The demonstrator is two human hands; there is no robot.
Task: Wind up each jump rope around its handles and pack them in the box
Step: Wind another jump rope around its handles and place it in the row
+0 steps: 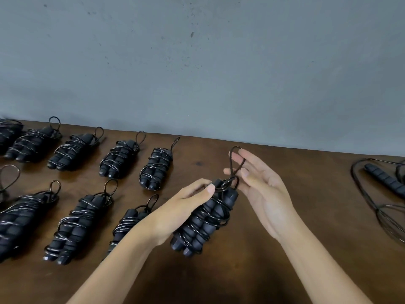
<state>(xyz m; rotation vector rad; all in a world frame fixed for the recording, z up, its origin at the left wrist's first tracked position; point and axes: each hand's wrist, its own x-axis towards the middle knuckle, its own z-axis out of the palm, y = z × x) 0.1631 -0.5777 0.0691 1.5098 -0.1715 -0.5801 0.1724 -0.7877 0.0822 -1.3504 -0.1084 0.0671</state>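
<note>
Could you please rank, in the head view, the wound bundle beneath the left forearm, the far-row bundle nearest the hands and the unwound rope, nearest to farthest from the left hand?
From the left hand:
1. Bundle beneath the forearm, just left.
2. Far-row bundle, up-left.
3. Unwound rope, far right.

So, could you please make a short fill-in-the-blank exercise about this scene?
1. The left hand grips the black wound jump rope bundle above the ___ wooden table.
2. The right hand's fingers pass through the bundle's cord ___.
3. The unwound black jump rope lies at the table's far ___ side.

Missing words: brown; loop; right
</note>
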